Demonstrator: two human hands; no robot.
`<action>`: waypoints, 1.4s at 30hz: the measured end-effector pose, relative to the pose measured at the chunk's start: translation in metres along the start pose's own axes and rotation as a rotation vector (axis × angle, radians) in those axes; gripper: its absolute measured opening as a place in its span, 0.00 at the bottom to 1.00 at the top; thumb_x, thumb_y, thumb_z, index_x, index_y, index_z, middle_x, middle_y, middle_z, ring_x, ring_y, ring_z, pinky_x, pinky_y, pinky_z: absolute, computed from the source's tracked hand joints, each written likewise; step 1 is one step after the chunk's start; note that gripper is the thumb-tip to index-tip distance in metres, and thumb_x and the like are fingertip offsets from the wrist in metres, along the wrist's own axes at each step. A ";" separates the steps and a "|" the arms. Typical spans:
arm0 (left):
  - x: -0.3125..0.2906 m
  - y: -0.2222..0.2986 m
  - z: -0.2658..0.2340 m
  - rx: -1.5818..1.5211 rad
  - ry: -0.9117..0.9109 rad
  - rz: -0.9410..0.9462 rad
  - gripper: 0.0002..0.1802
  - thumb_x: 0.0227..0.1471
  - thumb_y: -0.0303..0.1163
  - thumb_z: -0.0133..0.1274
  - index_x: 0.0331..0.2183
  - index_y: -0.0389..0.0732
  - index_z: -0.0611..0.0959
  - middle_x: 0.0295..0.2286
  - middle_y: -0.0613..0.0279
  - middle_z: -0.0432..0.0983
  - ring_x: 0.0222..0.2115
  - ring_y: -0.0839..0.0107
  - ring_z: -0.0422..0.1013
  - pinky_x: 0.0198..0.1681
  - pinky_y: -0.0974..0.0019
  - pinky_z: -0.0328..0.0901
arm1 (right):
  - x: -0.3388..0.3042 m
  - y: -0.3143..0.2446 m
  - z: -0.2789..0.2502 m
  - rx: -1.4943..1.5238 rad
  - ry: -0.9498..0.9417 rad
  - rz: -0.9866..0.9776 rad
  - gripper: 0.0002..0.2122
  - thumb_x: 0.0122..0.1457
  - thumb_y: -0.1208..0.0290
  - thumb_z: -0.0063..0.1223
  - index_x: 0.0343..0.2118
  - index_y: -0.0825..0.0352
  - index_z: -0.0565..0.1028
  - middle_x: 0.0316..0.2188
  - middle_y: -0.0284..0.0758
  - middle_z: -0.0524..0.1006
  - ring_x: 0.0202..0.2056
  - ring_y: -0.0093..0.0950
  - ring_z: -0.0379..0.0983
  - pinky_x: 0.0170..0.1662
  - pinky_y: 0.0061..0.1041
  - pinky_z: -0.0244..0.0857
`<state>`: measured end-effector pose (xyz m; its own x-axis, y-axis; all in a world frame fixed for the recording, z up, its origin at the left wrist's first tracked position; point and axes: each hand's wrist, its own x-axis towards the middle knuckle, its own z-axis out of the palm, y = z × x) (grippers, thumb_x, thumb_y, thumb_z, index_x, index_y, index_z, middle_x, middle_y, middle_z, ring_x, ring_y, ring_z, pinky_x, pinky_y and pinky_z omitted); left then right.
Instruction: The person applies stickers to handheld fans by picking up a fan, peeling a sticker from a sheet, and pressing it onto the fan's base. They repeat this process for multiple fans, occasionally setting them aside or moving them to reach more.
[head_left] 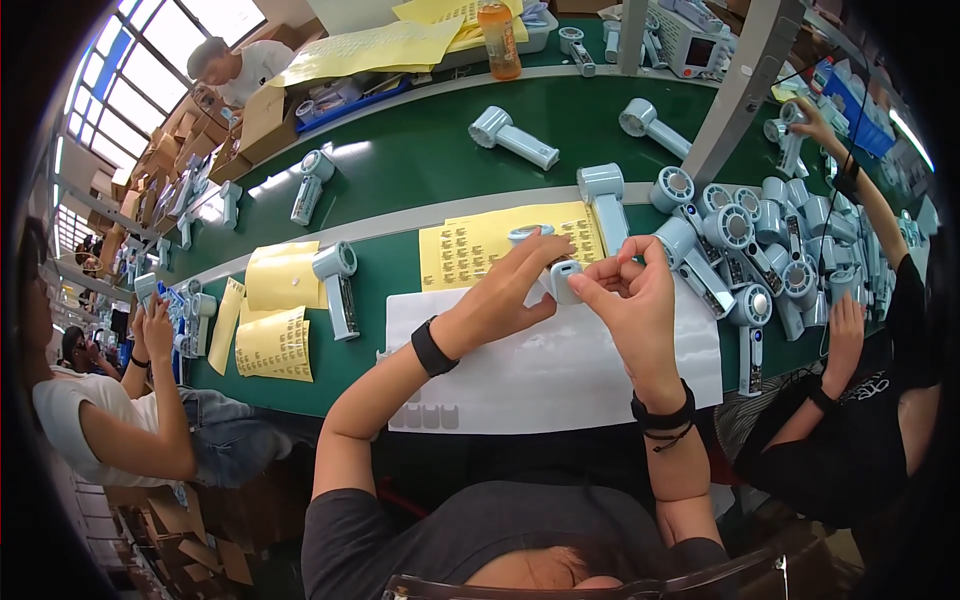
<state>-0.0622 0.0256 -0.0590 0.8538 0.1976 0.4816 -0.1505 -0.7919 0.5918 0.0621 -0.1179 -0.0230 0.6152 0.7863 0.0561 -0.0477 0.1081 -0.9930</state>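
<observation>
Pale-blue plastic device (566, 284) sits partly hidden by the hands (505, 292).

I see a pale-blue plastic handheld fan (566, 288) | flat yellow label sheet (450, 262), rows of dark marks | broad white sheet (560, 370), grey rounded patches | long dark-green tabletop (382, 268)

Windows (135, 68) glare white; the view's rim bends.
</observation>
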 end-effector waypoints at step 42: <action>-0.003 -0.001 0.003 -0.032 -0.007 -0.049 0.41 0.34 0.16 0.63 0.53 0.40 0.70 0.51 0.56 0.70 0.55 0.49 0.65 0.61 0.52 0.59 | -0.005 -0.002 0.012 -0.090 0.073 -0.080 0.20 0.52 0.84 0.62 0.36 0.63 0.59 0.30 0.34 0.77 0.31 0.19 0.72 0.39 0.17 0.67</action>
<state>-0.0635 0.0240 -0.0629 0.8638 0.2314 0.4476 -0.1247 -0.7625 0.6348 0.0499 -0.1148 -0.0202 0.6700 0.7308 0.1306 0.0726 0.1106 -0.9912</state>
